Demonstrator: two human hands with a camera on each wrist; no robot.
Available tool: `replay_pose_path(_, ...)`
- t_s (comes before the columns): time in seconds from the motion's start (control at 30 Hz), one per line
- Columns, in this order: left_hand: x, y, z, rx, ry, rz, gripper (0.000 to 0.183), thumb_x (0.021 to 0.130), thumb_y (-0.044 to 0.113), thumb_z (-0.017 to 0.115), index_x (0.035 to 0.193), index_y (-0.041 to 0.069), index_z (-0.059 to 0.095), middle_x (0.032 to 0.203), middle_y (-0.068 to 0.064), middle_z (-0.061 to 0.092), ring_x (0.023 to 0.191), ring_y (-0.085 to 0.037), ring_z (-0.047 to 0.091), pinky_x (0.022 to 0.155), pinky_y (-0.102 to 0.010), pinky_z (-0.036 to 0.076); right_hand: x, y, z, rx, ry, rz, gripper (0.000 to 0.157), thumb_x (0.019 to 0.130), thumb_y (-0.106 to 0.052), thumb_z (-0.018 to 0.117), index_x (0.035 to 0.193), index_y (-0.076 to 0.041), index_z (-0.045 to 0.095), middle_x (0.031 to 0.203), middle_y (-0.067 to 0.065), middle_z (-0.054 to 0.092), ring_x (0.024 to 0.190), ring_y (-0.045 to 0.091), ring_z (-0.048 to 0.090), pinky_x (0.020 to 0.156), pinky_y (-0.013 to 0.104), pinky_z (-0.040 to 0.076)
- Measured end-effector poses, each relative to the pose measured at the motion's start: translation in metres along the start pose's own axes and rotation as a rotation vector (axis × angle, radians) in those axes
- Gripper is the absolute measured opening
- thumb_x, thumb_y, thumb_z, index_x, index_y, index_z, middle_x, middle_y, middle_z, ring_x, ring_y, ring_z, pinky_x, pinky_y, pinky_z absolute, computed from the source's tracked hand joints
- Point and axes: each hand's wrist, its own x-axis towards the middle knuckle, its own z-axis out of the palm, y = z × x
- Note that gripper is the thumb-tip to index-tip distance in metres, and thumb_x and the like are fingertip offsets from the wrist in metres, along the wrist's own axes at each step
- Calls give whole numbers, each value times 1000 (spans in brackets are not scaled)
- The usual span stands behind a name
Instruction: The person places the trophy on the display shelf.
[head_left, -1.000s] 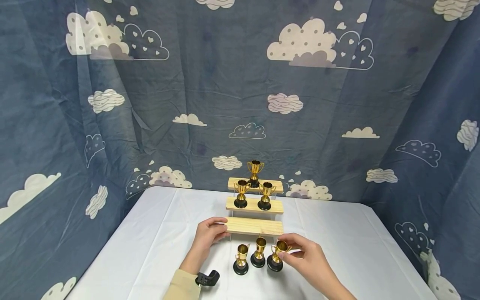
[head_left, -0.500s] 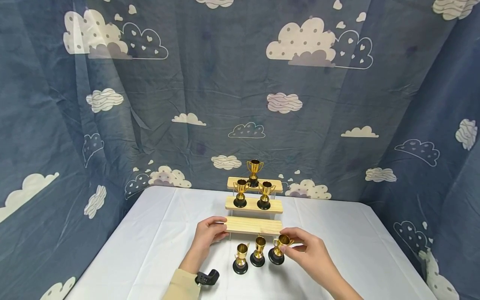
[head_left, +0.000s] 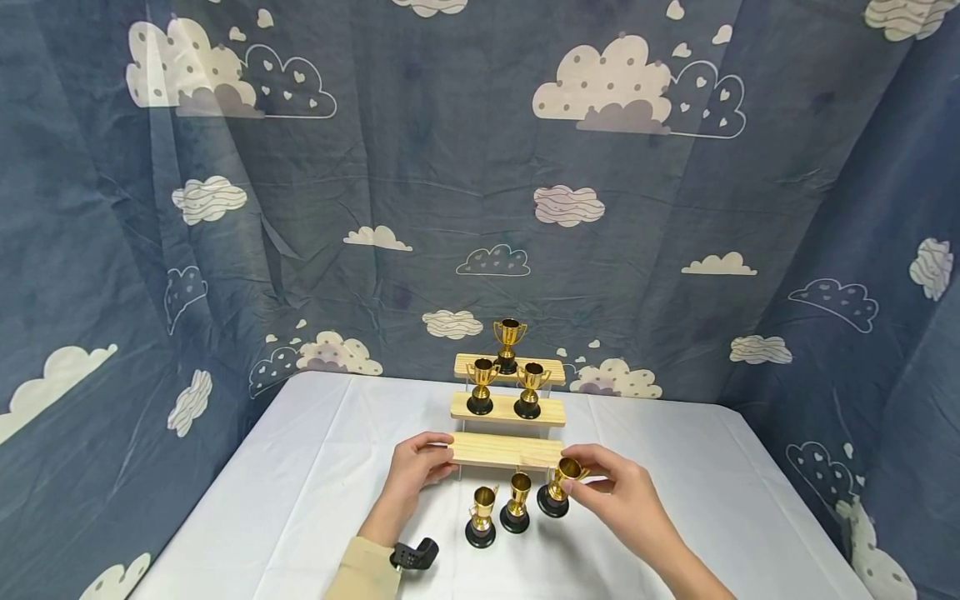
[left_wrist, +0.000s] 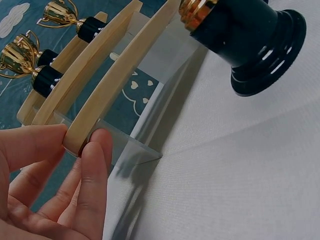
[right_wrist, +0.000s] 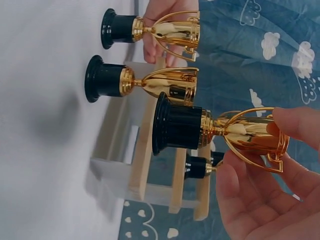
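Note:
At the lowest wooden step (head_left: 502, 450) of a tiered display stand, my left hand (head_left: 416, 467) pinches the left end between thumb and fingers, as the left wrist view shows close up. My right hand (head_left: 618, 492) grips a small gold trophy (right_wrist: 180, 127) by its cup and handle. Its black base hangs above the cloth, in front of the lowest step's right end. Two more trophies stand upright on the table before the stand, a left one (head_left: 482, 518) and a middle one (head_left: 516, 504).
One trophy (head_left: 508, 340) stands on the top step (head_left: 551, 368). A left trophy (head_left: 481, 390) and a right trophy (head_left: 529, 392) share the middle step (head_left: 551, 412). A white cloth (head_left: 315, 467) covers the table, with a cloud-patterned blue curtain (head_left: 450, 167) behind.
My right hand has raised its trophy off the table and carried it slightly forward, towards the lowest step. The left hand stays at the step's end.

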Motion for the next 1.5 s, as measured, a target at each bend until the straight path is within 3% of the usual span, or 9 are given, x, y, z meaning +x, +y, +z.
replay_pose_path(0.47,1,0,-1,5,-8,-5,28,86,-1,74,113,-2,70,87,-9,73,76,-24,73,79,-41,62,10,-8,-2,3,4,-24,36,82,-13,85,116,-16,72,102,-6,71,89,13,69,75,30,61)
replay_pose_path(0.83,-3,2,-1,-7,-12,14,28,85,0,74,113,-4,70,89,-11,74,77,-25,73,76,-37,63,18,-11,-1,8,4,-8,37,83,-14,84,118,-18,72,107,-5,70,94,14,68,76,26,61)
replay_pose_path(1.5,0,0,-1,-12,-10,6,27,83,-3,75,110,-4,71,87,-12,73,75,-24,73,76,-36,63,32,-18,-4,9,-1,-69,35,84,-14,83,118,-18,71,107,-4,70,95,13,69,78,30,61)
